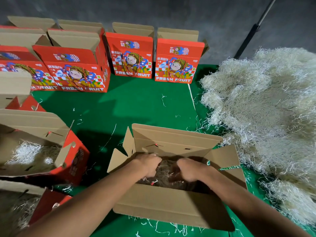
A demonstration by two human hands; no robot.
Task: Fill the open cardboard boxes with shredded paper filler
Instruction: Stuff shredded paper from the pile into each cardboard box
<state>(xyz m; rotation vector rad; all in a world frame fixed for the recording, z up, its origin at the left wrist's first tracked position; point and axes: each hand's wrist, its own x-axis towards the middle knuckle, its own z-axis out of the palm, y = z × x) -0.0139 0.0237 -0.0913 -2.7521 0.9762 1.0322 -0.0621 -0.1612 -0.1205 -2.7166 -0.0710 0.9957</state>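
An open cardboard box (172, 205) sits at six o'clock, flaps up, dim shredded paper filler (166, 170) inside. A big pale filler pile (266, 106) lies at three o'clock. Two partly filled boxes (34, 142) lie at nine o'clock; upright red printed boxes (131, 55) line twelve o'clock.

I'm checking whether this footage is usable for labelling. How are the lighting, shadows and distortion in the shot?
Head view: wide-angle bending curves the far row of red boxes; the inside of the open box, where left hand and right hand work the filler, is deep in shadow; the shredded paper pile is bright; dark shadows fall on the green mat.
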